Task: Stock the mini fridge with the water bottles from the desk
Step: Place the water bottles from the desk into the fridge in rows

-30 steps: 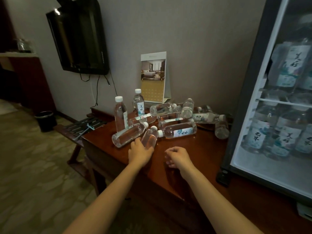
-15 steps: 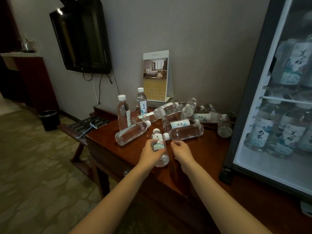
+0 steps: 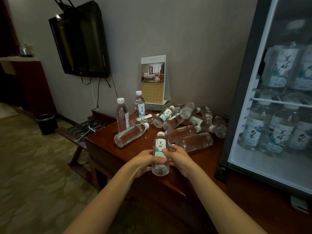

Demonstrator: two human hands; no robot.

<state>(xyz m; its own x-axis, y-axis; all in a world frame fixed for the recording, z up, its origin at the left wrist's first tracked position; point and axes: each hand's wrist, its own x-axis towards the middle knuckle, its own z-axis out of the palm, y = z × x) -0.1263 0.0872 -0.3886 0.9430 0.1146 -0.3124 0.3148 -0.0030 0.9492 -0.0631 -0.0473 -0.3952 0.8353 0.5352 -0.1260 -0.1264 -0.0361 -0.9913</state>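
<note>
A clear water bottle [image 3: 160, 150] with a white cap and a pale label is held upright just above the dark wooden desk [image 3: 108, 149]. My left hand [image 3: 145, 160] wraps its left side and my right hand [image 3: 179, 157] grips its right side. Behind it lies a pile of several more bottles [image 3: 182, 125], most on their sides, and two bottles [image 3: 122, 114] stand upright at the back left. The mini fridge [image 3: 236, 115] stands at the right with its glass door closed, and several bottles [image 3: 280, 132] show on its shelves.
A desk calendar [image 3: 154, 81] stands against the wall behind the pile. A wall television [image 3: 81, 43] hangs at the upper left. A slatted luggage rack [image 3: 82, 128] adjoins the desk's left side, with a black bin [image 3: 47, 124] on the floor beyond.
My left hand picked a lying bottle off the desk and stood it upright. My right hand came over and closed on its other side. The view moved closer to the desk.
</note>
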